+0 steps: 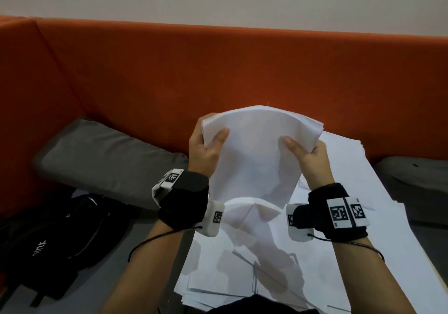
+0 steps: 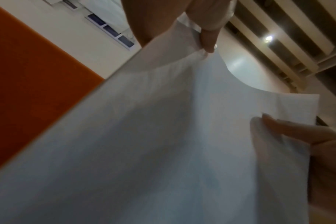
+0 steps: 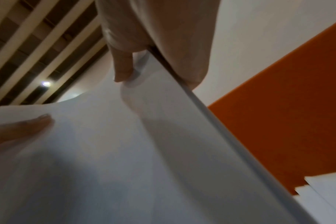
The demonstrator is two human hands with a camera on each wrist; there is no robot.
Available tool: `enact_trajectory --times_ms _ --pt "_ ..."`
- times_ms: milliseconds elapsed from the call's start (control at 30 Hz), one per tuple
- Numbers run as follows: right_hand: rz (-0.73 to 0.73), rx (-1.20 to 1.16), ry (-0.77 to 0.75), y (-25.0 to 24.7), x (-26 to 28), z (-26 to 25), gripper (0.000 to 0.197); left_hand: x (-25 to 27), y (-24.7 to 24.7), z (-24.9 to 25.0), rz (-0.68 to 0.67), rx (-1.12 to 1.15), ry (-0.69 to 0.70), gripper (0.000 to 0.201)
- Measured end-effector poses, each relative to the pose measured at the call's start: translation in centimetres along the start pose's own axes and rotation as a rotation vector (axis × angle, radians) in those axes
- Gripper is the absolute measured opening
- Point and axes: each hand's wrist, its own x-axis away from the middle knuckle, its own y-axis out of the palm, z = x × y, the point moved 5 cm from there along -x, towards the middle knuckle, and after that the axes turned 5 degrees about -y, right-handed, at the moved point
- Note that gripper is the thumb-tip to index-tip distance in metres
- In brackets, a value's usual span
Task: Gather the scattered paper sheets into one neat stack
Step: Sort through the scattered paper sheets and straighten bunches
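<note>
A bundle of white paper sheets (image 1: 257, 153) stands nearly upright above the table, its top edge bowed into an arch. My left hand (image 1: 206, 144) grips its left side, thumb in front and fingers behind. My right hand (image 1: 305, 153) grips the right side the same way. The same bundle (image 2: 163, 144) fills the left wrist view, with my left thumb (image 2: 207, 40) pressed near its top corner. In the right wrist view the bundle (image 3: 125, 151) shows its stacked edge, and my right thumb (image 3: 123, 68) presses on its face. Several loose sheets (image 1: 351, 216) lie spread on the table underneath.
An orange upholstered bench back (image 1: 169, 71) runs behind the table. A grey cushion (image 1: 101, 158) lies to the left, another grey cushion (image 1: 417, 180) at the right. A black bag (image 1: 48, 241) sits at the lower left beside the loose sheets.
</note>
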Motion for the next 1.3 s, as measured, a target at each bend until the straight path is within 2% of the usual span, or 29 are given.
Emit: enact_trajectory --times_ms 67,167,200,267,300,367,433,500,600,700,767,867,967,1067,1167,1300 --pt "-0.017 0.012 0.055 -0.2 0.1 1.4 0.006 -0.1 -0.2 -1.5 0.008 0.022 -0.072 0.024" --pt "-0.096 0.176 0.258 0.0 1.6 7.1 0.028 1.8 -0.5 -7.4 0.053 -0.033 -0.384 0.015" --pt "-0.137 0.224 0.315 0.1 2.4 9.0 0.032 2.8 -0.6 -9.8 0.034 -0.111 -0.498 0.018" --pt "-0.127 0.246 0.356 0.1 3.1 10.9 0.035 4.7 -1.2 -14.1 -0.093 -0.288 -0.667 0.033" --pt "-0.092 0.254 0.347 -0.2 3.1 11.1 0.035 5.4 -1.6 -15.6 -0.167 -0.367 -0.715 0.037" --pt "-0.03 0.304 0.323 -1.1 2.5 11.3 0.032 6.4 -2.8 -17.3 -0.219 -0.491 -0.783 0.038" --pt "0.016 0.345 0.351 -2.4 1.8 12.1 0.032 6.6 -4.5 -18.5 -0.183 -0.673 -0.8 0.031" --pt "0.025 0.391 0.446 -3.6 1.9 14.2 0.035 6.9 -5.6 -19.2 -0.171 -0.814 -0.812 0.019" --pt "-0.094 0.532 0.606 -4.4 3.9 17.9 0.034 7.6 -5.8 -20.1 -0.227 -0.863 -0.862 0.035" --pt "-0.229 0.638 0.706 -4.2 6.3 20.6 0.036 7.9 -5.2 -20.3 -0.278 -0.931 -0.859 0.042" --pt "-0.232 0.638 0.727 -4.2 6.6 21.0 0.035 7.8 -5.0 -20.2 -0.253 -0.937 -0.841 0.042" --pt "-0.244 0.637 0.727 -4.2 6.4 20.8 0.026 7.4 -4.9 -19.8 -0.189 -0.862 -0.74 0.05" --pt "-0.256 0.658 0.728 -4.2 6.4 20.8 0.026 6.8 -4.4 -19.2 -0.2 -0.838 -0.655 0.059" --pt "-0.256 0.655 0.728 -4.1 6.4 20.6 0.03 7.0 -3.8 -19.3 -0.3 -0.799 -0.719 0.06" --pt "-0.256 0.665 0.738 -4.1 6.5 20.5 0.02 7.0 -3.8 -19.5 -0.301 -0.787 -0.76 0.062" --pt "-0.255 0.662 0.74 -4.0 6.5 20.5 0.019 6.9 -3.8 -19.6 -0.272 -0.898 -0.776 0.04"
